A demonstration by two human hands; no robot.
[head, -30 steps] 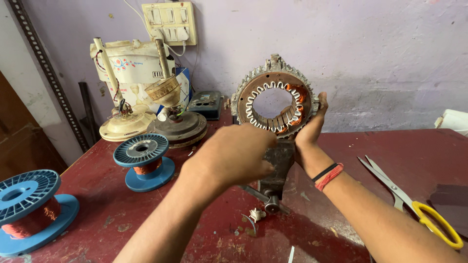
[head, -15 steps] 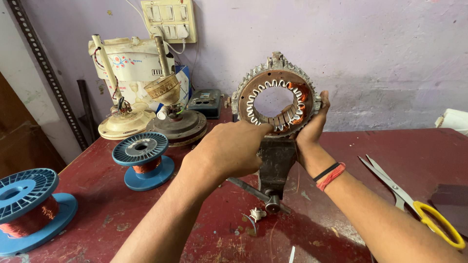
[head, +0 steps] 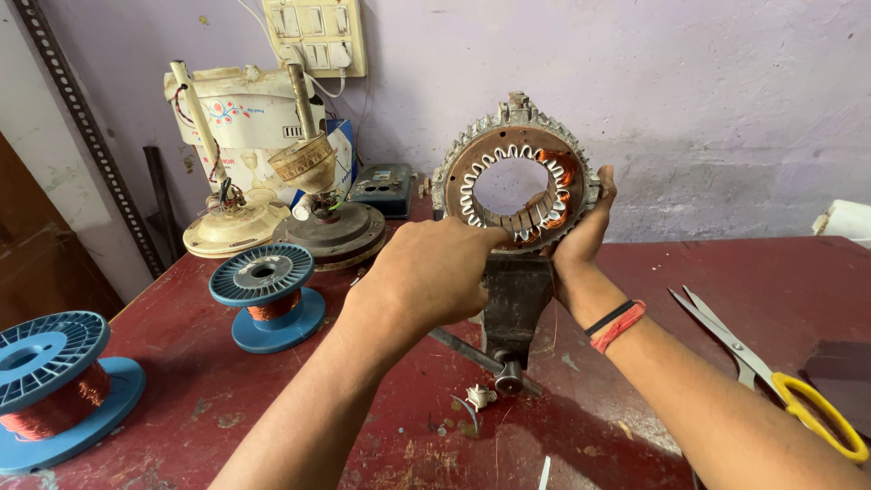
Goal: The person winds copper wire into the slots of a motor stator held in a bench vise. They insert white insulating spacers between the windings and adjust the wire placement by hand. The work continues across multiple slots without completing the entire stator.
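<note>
From the head camera, a round motor ring [head: 517, 172] stands upright in a small vise [head: 515, 304] near the back of the desk [head: 708, 417], in front of the wall. It is a stack of steel plates with a toothed rim, so it is likely heavy and stiff. The copper wire and white paper liners in its inner slots look easily damaged; the bare metal rim seems the safest place to grip it. The right hand [head: 581, 238] cups the ring's right edge, thumb up along the rim. The left hand [head: 426, 272] is curled at the lower inner edge, fingers pinching at the slots; what it pinches is hidden.

The desk is dark red, scratched and stained, with small scraps lying near the vise handle. Two blue spools of copper wire [head: 268, 295] [head: 54, 386] sit to the left, yellow-handled scissors [head: 771, 372] to the right. Behind stand old fan parts [head: 272, 172], against a pale purple wall with a switchboard [head: 318, 34].
</note>
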